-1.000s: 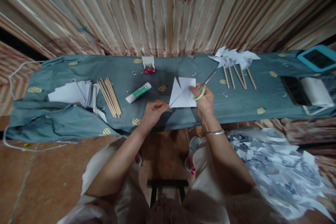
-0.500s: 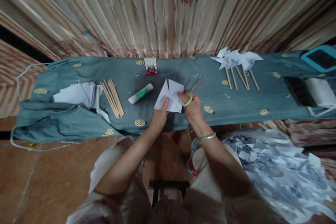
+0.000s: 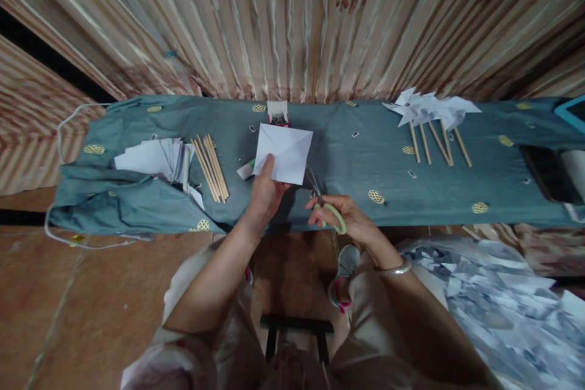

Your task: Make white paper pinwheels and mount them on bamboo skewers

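My left hand (image 3: 267,195) grips a square sheet of white paper (image 3: 289,152) by its lower left part, thumb on top. Crease or cut lines run in from its corners. In my right hand (image 3: 342,213) are scissors (image 3: 329,212) with pale green handles, their blades pointing up toward the paper's lower right corner, just apart from it. Behind the paper, a glue tube (image 3: 245,169) is mostly hidden. The small open box of metal pins (image 3: 278,114) sits beyond the paper's top edge, its front partly covered.
Wooden sticks (image 3: 211,168) and stacked white paper (image 3: 150,158) lie at the left. Paper pinwheels on sticks (image 3: 429,111) lie at the back right, with a black phone (image 3: 546,173) beyond. A bag of paper scraps (image 3: 507,311) stands below the table's right side.
The paper has turned and moved up and left in my left hand. My right hand has let go of the paper and drawn back down with the scissors. The view has shifted slightly.
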Demonstrator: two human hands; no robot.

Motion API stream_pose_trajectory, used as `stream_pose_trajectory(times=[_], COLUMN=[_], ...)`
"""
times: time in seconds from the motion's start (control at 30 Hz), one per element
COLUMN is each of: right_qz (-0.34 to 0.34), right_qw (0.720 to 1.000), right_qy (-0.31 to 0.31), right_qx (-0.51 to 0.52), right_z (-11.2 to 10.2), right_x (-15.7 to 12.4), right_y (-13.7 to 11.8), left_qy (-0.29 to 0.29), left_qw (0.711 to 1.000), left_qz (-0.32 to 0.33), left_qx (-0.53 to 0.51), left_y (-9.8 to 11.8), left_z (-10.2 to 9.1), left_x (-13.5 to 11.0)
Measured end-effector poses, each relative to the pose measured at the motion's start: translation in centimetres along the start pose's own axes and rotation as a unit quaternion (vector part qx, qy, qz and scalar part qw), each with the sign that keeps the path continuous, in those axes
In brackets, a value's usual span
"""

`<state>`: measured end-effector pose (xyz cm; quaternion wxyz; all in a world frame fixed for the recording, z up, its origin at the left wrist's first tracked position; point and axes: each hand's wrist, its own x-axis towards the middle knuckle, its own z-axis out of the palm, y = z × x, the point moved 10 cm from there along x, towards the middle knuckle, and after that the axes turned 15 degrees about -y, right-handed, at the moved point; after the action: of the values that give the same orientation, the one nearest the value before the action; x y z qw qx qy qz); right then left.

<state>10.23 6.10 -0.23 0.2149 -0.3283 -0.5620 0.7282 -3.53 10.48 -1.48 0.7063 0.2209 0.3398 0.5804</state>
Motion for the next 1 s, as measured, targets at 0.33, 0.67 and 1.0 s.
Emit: stream_pose_trajectory(times=[0.33, 0.67, 1.0], right_qz=[0.025, 0.024, 0.017], right_qw=[0.999, 0.999, 1.0], right_qy=[-0.041, -0.019, -0.009], right_qx=[-0.021, -0.028, -0.019], right_z=[0.8, 0.6, 0.5], right_x=[0.0, 0.3, 0.5], right_y=[1.0, 0.6, 0.9], left_qy=[-0.014, -0.027, -0.027], left_qw=[1.0, 1.0, 1.0], left_qz=[0.001, 0.007, 0.009], left_qx=[-0.015, -0.012, -0.005], left_y=[-0.7, -1.0, -1.1], left_z=[0.9, 1.0, 0.9], left_x=[0.0, 0.0, 0.0])
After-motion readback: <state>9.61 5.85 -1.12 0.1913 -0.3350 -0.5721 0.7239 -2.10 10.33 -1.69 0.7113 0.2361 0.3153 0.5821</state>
